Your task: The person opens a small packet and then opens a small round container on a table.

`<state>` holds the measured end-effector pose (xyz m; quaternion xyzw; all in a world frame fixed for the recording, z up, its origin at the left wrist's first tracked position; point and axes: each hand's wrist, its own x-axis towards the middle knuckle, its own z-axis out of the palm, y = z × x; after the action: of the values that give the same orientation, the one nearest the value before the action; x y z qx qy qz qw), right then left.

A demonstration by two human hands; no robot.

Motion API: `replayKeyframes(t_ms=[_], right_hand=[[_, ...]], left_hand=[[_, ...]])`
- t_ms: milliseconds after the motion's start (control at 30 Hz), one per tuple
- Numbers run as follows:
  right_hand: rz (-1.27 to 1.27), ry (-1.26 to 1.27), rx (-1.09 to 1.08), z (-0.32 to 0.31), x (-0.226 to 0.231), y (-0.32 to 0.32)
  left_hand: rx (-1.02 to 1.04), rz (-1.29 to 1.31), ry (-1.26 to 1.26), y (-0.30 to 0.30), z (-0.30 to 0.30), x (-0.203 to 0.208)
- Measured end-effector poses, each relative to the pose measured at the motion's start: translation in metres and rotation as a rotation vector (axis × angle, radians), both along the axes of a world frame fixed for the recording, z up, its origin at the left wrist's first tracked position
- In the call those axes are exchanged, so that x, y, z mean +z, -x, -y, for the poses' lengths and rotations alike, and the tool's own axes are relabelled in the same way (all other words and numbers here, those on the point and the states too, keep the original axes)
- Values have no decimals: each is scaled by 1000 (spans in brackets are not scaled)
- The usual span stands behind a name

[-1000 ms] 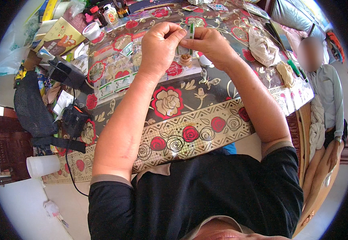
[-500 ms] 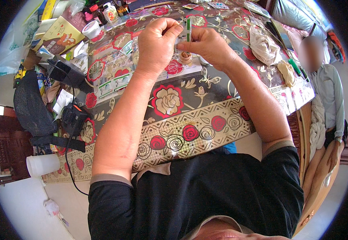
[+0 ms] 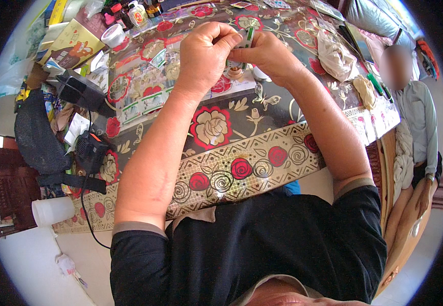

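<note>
Rose-patterned tablecloth under both hands pinching small green-white packet

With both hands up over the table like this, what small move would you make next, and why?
Probably lower the small green-edged item a little toward the table. Left hand and right hand pinch it together in mid-air above a small brown pot, and their fingers hide much of it.

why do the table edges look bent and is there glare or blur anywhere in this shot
Head view: the fisheye lens bows the table border toward the dark round rim; daylight glares off the glossy floral cloth near the top right; the left hand and right hand are fairly sharp, while the seated person's face at right is blurred out.
</note>
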<state>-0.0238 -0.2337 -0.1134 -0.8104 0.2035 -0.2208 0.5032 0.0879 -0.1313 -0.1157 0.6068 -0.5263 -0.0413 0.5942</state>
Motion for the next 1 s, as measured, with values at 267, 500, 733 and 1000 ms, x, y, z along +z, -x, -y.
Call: replayKeyframes(t_ms=[267, 500, 733, 1000], right_hand=[[35, 4, 45, 2, -9, -2], [24, -105, 123, 0, -10, -4], [11, -148, 22, -1, -5, -2], [55, -208, 23, -9, 1, 0]], left_hand=[[7, 30, 27, -5, 1, 0], [-10, -25, -3, -6, -1, 2], [20, -30, 29, -10, 1, -4], [61, 20, 122, -9, 5, -7]])
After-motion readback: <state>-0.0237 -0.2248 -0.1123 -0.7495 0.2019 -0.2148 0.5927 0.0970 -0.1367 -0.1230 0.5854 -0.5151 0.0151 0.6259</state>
